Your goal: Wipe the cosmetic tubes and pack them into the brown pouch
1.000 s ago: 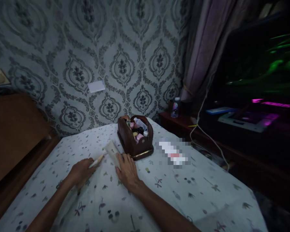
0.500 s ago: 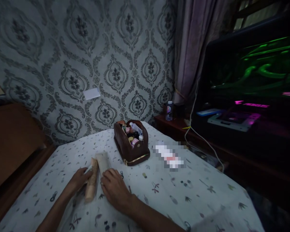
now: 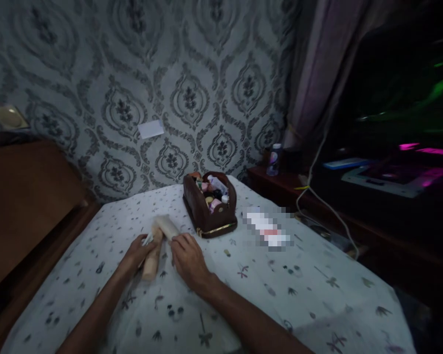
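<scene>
A beige cylinder (image 3: 152,264), like a small roll, lies slanted over the patterned cover. My left hand (image 3: 137,251) is closed around its left side, and a thin white piece shows at the fingertips. From the roll's far end a pale, flattish sleeve (image 3: 167,227) runs down to the right. My right hand (image 3: 189,256) has its fingers bent over the near end of this sleeve, hiding that end. Blur leaves the exact kind of both items unclear. Just beyond my right hand stands an open brown zip bag (image 3: 227,219) filled with small bottles and tubes.
A white cover with plant prints (image 3: 266,295) spreads beneath everything. To the bag's right lies a pixelated item (image 3: 268,228). A bottle (image 3: 274,160) stands on a dark red ledge, near a white cable (image 3: 332,219). A brown board (image 3: 29,191) rises at left.
The view has shifted, so the scene sits differently in it. The pale sleeve now leans away from the roll at a wider angle, its near end swung right with my right hand.
</scene>
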Available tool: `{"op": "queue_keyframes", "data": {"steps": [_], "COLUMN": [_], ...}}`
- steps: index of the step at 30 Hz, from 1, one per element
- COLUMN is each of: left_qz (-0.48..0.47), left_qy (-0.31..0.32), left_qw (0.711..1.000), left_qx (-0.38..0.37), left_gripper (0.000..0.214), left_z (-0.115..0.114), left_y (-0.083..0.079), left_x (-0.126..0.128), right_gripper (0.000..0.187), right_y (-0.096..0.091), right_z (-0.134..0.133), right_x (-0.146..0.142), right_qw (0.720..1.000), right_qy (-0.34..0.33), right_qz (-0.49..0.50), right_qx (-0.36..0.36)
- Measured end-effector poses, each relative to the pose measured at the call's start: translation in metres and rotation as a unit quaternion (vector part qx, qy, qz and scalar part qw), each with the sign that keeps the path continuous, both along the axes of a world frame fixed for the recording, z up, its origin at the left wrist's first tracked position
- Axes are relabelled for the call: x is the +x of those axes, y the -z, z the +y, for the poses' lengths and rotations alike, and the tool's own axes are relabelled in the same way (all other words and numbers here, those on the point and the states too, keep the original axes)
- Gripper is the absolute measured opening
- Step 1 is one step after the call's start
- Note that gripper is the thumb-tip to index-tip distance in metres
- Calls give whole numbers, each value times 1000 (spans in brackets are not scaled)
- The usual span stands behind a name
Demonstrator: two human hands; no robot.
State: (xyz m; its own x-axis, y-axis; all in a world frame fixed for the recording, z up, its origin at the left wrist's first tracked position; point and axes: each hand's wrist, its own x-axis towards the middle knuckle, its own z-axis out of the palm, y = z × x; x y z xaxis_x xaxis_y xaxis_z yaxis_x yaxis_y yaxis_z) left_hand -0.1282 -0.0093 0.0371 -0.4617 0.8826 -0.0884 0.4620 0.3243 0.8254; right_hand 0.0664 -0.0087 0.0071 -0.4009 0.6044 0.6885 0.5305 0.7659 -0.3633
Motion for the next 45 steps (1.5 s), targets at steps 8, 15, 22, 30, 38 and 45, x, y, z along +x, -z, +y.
{"op": "queue_keyframes", "data": {"steps": [8,15,22,30,38,45], "left_qz": [-252,-122,6,180,375,466], "left_qy": [-30,11,-78,89,272,288], "left_qw": [963,988,990,947,841,782], "left_qx": [93,98,118,250,279,299], "left_gripper": [60,53,23,23,28,33], "left_z": [-25,-36,-53,-59,-57,-41], "left_y": [1,17,6,0,8,27], "left_x": [46,29,-21,5,35,26], "right_gripper": [53,61,46,51,39,43], "right_y": [8,14,16,19,11,2], "right_z": [-12,-4,-4,8,1,4], "right_x": [-16,-18,-11,-9,-7,9], "right_qw": [909,898,946,934,945,954], "right_qy": [-163,-197,-148,-160,-141,-47], "right_qz": [178,165,72,69,54,-41], "right_qx": [-339,-358,-278,-312,-289,-294]}}
